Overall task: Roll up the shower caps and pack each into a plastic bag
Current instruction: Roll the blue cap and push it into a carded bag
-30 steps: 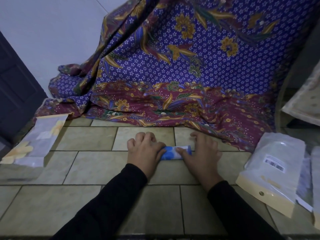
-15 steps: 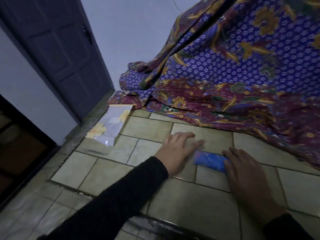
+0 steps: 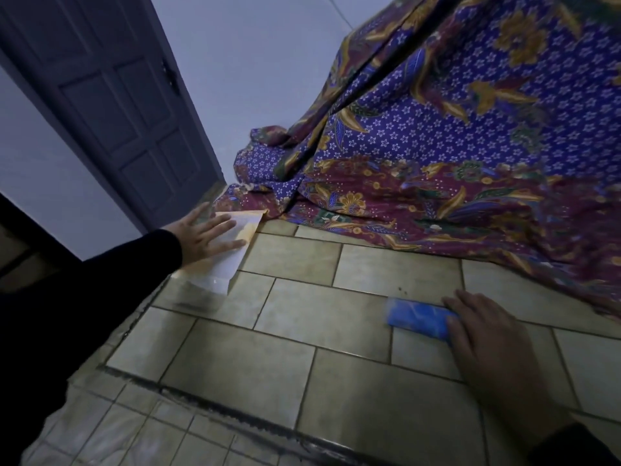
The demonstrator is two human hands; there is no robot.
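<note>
A rolled-up blue shower cap (image 3: 417,317) lies on the tiled floor at the right. My right hand (image 3: 487,334) rests flat over its right end and presses it down. Far to the left, my left hand (image 3: 205,237) lies with spread fingers on a clear plastic bag with yellow trim (image 3: 232,253), which lies flat on the floor near the door.
A large purple and maroon floral cloth (image 3: 453,156) drapes down at the back and right, its hem on the tiles. A dark panelled door (image 3: 111,105) stands at the left. A raised floor edge (image 3: 235,412) runs across the near side.
My left hand has left the rolled cap and moved left onto the plastic bag. The right hand stays on the roll. My head has turned left, so the bags on the right are out of view.
</note>
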